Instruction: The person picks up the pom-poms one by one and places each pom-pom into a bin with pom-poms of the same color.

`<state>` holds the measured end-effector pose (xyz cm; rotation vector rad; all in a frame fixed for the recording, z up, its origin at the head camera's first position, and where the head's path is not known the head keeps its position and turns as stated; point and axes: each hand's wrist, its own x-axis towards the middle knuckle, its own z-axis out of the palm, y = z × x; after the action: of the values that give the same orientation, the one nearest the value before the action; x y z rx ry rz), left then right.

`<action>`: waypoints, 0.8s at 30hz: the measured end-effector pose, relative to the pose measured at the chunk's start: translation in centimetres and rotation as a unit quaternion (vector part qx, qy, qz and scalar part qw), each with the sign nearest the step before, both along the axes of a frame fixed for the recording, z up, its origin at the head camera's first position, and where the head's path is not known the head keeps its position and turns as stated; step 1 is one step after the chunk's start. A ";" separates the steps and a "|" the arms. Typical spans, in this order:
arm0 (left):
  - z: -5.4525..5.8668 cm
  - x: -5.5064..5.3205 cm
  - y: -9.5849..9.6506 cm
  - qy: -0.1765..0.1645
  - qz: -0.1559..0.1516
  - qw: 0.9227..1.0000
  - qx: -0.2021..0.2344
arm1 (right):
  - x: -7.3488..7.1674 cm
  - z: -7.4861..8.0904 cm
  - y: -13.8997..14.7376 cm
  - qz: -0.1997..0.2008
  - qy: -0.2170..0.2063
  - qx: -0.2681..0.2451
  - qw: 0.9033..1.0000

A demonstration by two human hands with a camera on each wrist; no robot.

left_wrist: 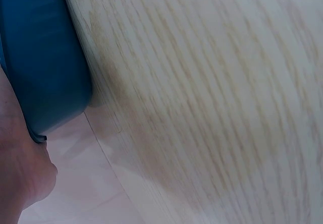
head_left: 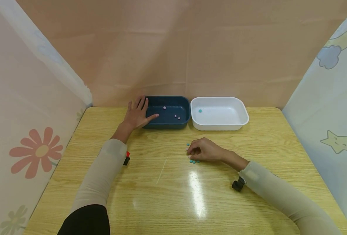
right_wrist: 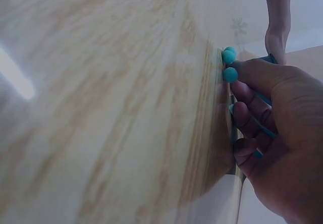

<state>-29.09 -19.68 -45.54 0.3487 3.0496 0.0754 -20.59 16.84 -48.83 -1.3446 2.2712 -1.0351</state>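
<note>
My left hand point(head_left: 136, 116) rests with spread, straight fingers on the left end of a dark blue bin point(head_left: 167, 126), its thumb over the inside. Three small pink balls, one a pink ball point(head_left: 164, 107), lie in that bin. My right hand point(head_left: 205, 150) is down at the table among small balls, fingers bent. Close to its fingertips are a pale pink ball point(head_left: 189, 156) and another pale ball point(head_left: 187, 148); whether it pinches one is hidden. Several teal balls point(head_left: 194, 162) lie just below, and a teal ball point(right_wrist: 230, 74) shows beside the thumb in the right wrist view.
A white bin point(head_left: 220, 127) stands right beside the blue one, with a teal ball point(head_left: 200, 111) inside. Both are at the back of the wooden table point(head_left: 150, 195), before a brown backdrop point(head_left: 167, 49). Patterned panels flank the table on both sides.
</note>
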 end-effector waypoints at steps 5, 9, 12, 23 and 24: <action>0.1 0.0 0.0 -0.002 0.000 1.000 0.000 | 0.0 0.0 -0.1 0.003 0.007 -0.002 1.000; 0.0 0.0 0.0 -0.002 0.001 1.000 0.002 | 0.0 0.0 -0.2 0.002 0.007 -0.001 1.000; 0.0 0.0 0.0 -0.003 0.002 1.000 0.004 | 0.1 0.0 -0.1 0.000 0.004 -0.003 1.000; -0.1 -0.2 0.0 -0.011 0.003 1.000 -0.007 | -0.1 -0.3 0.0 -0.031 -0.037 0.001 0.999; -0.1 -0.2 0.0 -0.012 0.004 1.000 -0.007 | -0.1 -0.3 0.1 -0.033 -0.039 0.000 0.999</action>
<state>-29.27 -19.71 -45.64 0.3334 3.0262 0.0570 -20.67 16.89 -49.11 -1.2147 2.2711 -1.0886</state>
